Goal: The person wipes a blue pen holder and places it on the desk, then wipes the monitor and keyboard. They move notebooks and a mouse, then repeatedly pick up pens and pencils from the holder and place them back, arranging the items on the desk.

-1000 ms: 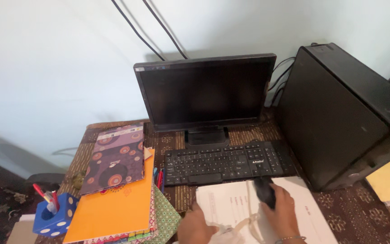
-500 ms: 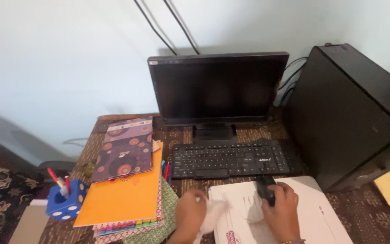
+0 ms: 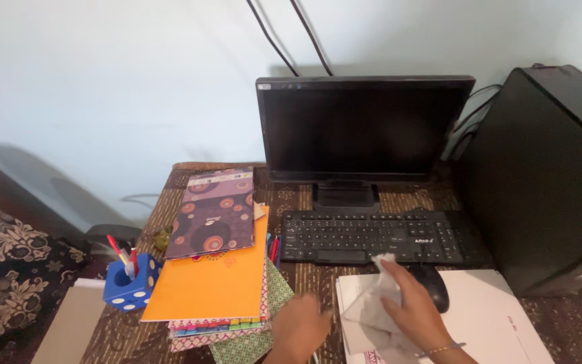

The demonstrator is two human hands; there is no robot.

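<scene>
Cloth (image 3: 372, 307) is now bunched in my right hand (image 3: 415, 313), fingers pinching it over the white papers (image 3: 500, 317), its corner reaching the keyboard (image 3: 372, 237) edge beside the mouse (image 3: 434, 286). My left hand (image 3: 299, 328), blurred, has slid off toward the orange folder (image 3: 213, 280); I cannot tell its grip.

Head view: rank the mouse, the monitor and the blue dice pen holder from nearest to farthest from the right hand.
1. Mouse: just right of the right hand, touching or nearly so.
2. Monitor: straight behind, past the keyboard.
3. Blue dice pen holder: far left, at the table's edge.
</scene>
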